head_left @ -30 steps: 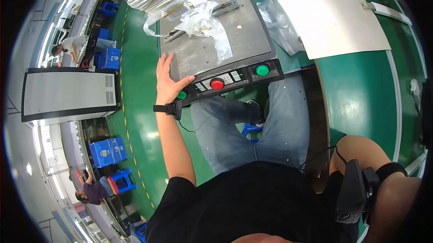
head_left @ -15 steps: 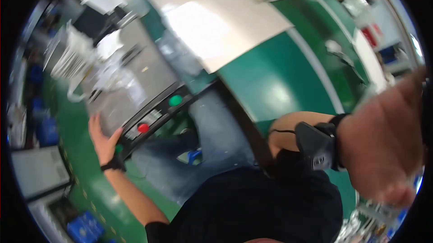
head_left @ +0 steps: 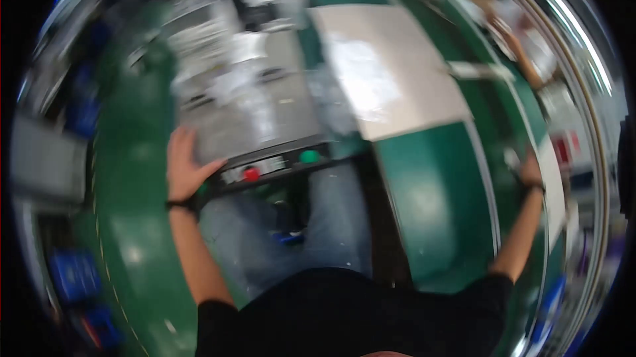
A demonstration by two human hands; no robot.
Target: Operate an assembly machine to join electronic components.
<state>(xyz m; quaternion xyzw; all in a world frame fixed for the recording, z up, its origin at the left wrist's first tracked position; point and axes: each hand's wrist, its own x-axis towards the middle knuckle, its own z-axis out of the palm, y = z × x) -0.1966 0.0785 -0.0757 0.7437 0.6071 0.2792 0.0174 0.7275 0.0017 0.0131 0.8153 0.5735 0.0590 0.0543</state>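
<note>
My left hand lies at the near left corner of a grey metal worktop, thumb and fingers apart, holding nothing. Beside its thumb runs a dark control panel with a red button and a green button. Far to the right, my outstretched right hand is over the green bench, close to a small white object. Blur hides its fingers, so I cannot see whether it touches that object. Clear plastic bags lie on the grey worktop.
A large pale board lies on the green bench to the right. White stacked sheets stand at the back left. Another person's arm shows at the far right. Blue bins sit on the floor at left.
My right hand has gone from up close to the camera out to the right, beside the white object. The view has turned; my left hand stays at the worktop corner.
</note>
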